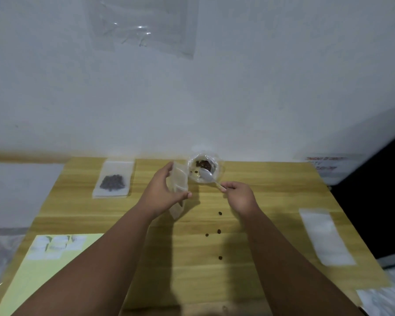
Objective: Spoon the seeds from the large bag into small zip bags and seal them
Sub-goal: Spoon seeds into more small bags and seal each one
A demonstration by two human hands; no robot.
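The large clear bag (216, 170) with dark seeds (203, 164) inside stands open at the far middle of the wooden table (249, 270). My right hand (241, 197) grips the handle of a plastic spoon (206, 174), whose bowl rests in the mouth of the large bag. My left hand (163, 190) holds a small empty zip bag (180, 179) upright just left of the large bag. A filled small zip bag (113, 181) of seeds lies flat at the far left.
Several loose seeds (219, 231) lie scattered on the table below my right hand. A stack of empty small bags (326, 236) lies at the right. A yellow-green sheet (39, 277) with small white labels sits at the near left. A white wall rises behind the table.
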